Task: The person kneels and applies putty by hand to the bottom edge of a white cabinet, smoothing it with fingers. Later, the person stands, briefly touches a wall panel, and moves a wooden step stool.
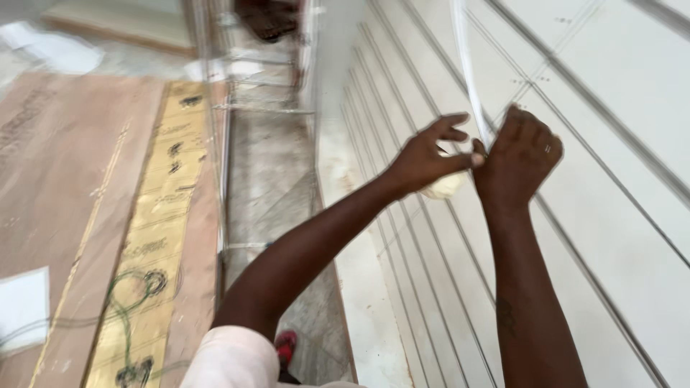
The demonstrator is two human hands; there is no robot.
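Observation:
Both of my hands are raised against a white panelled surface (604,215) with grey grooves. A thin white strip (471,79) runs down from the top of the view to my hands. My right hand (519,154), with a ring on one finger, pinches the strip's lower end against the panel. My left hand (428,154) touches the right one at the fingertips and holds a pale wad (445,187), perhaps a cloth, under its palm; some of its fingers are spread.
A brown board (65,179) with a gold patterned band (162,215) lies on the floor at left. A marble floor strip (269,179) runs between it and the white panel. A red shoe tip (286,346) shows at the bottom.

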